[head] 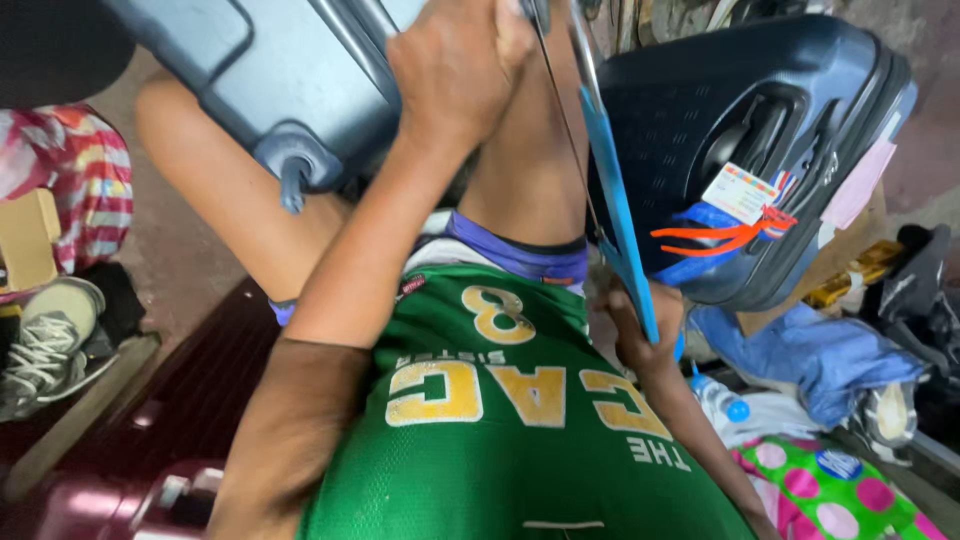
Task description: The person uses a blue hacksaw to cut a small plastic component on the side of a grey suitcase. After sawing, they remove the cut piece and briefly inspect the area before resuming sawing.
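Left hand: the left hand was raised at the top of the view, fingers clenched around the upper part of a hacksaw; what lay inside the palm could not be made out
Right hand: the right hand was closed on the lower end of the hacksaw, beside the green jersey
Hacksaw: blue-framed, held near upright between the two hands, its thin dark blade running just beside the bare knee
Grey suitcase: a grey hard-shell suitcase lay at the upper left, one wheel pointing down toward the thigh
Dark blue suitcase: a dark blue hard-shell suitcase stood at the upper right, just behind the saw frame
Labels: a small white rectangular tag hung at the handle recess, tied with orange cord; a pale pink rectangular sticker sat on the right edge
Maroon suitcase: a maroon case lay at the lower left
Surroundings: a grey laced shoe at far left, blue cloth and a pink-and-green dotted cloth at lower right, a capped bottle between them
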